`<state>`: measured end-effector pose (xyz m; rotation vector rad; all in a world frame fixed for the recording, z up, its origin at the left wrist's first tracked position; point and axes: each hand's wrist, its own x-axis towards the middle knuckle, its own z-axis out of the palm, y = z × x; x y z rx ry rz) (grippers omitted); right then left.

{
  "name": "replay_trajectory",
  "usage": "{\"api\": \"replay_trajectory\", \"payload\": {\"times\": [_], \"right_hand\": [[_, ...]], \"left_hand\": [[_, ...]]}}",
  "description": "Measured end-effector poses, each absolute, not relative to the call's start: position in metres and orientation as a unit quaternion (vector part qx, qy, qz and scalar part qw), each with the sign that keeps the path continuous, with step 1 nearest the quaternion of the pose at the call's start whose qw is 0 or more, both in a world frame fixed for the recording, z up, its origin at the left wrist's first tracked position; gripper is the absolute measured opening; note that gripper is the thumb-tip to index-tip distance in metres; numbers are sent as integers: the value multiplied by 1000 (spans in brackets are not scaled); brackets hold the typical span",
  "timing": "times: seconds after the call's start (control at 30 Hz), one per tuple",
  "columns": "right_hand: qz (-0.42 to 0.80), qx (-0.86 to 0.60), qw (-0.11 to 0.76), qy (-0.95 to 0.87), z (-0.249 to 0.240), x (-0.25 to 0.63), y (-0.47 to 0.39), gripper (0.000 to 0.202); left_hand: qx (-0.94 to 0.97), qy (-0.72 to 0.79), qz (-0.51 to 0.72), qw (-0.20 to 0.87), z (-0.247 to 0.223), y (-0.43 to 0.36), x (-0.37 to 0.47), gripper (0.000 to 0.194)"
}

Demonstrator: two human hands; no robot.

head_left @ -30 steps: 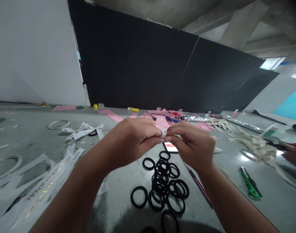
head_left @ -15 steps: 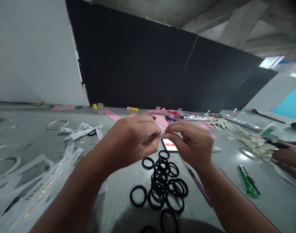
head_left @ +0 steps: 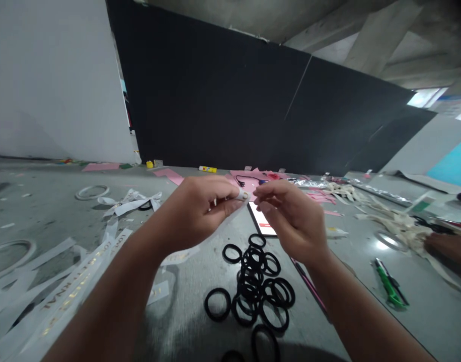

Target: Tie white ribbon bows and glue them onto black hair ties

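Observation:
My left hand (head_left: 200, 208) is closed, thumb against fingers, on a white ribbon (head_left: 244, 194) with a bit of gold print at its end. Most of that ribbon is hidden behind the fingers. Just right of the ribbon end is my right hand (head_left: 296, 216), fingers bent and parted from the thumb, with nothing visible in it. Below both hands lies a loose heap of black elastic hair ties (head_left: 251, 281) on the grey table (head_left: 181, 317). Printed white ribbons (head_left: 79, 281) spread across the table at the left.
A lit phone (head_left: 262, 221) lies behind the right hand. At the right are a green utility knife (head_left: 389, 284), cream-coloured strips (head_left: 396, 221) and another person's hand (head_left: 449, 249). Pink paper (head_left: 249, 180), a yellow-and-white tube (head_left: 208, 169) and a dark panel (head_left: 223, 95) stand farther back.
My right fingers have let go of the ribbon and moved slightly apart from it. My left hand has shifted a little left, still pinching the ribbon.

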<state>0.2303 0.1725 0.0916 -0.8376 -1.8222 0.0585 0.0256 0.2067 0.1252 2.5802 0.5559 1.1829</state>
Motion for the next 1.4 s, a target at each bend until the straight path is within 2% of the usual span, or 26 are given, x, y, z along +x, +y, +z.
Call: {"api": "replay_trajectory", "payload": {"times": [0.1, 0.2, 0.37, 0.47, 0.6, 0.67, 0.8, 0.97, 1.03, 1.13, 1.2, 1.3, 1.4], "right_hand": [[168, -351, 532, -752, 90, 230, 174, 29], [228, -348, 529, -740, 90, 229, 174, 26], [210, -359, 551, -724, 94, 223, 170, 10], [187, -384, 528, -734, 97, 220, 168, 21], [177, -393, 491, -757, 99, 221, 168, 30], [191, -391, 484, -759, 99, 223, 169, 25], [226, -399, 532, -712, 98, 223, 169, 9], [179, -428, 519, -718, 97, 220, 167, 25], [173, -433, 515, -720, 96, 221, 168, 19], [192, -440, 549, -685, 94, 223, 170, 7], [242, -421, 561, -670, 93, 223, 171, 16], [363, -350, 511, -696, 93, 221, 172, 23], [372, -352, 476, -715, 91, 219, 173, 10]], "left_hand": [[881, 189, 402, 165, 121, 210, 27, 28], [868, 192, 410, 202, 118, 212, 28, 24], [849, 184, 409, 280, 115, 211, 33, 13], [847, 187, 393, 306, 115, 210, 36, 12], [851, 197, 396, 281, 116, 209, 38, 25], [852, 197, 398, 278, 115, 209, 37, 26], [846, 188, 378, 327, 114, 209, 35, 13], [856, 200, 372, 298, 117, 207, 37, 20], [853, 205, 376, 298, 116, 209, 36, 17], [824, 200, 383, 367, 113, 212, 35, 5], [798, 180, 379, 432, 111, 213, 34, 6], [766, 156, 365, 506, 110, 212, 35, 12], [741, 159, 370, 538, 110, 211, 36, 17]]}}
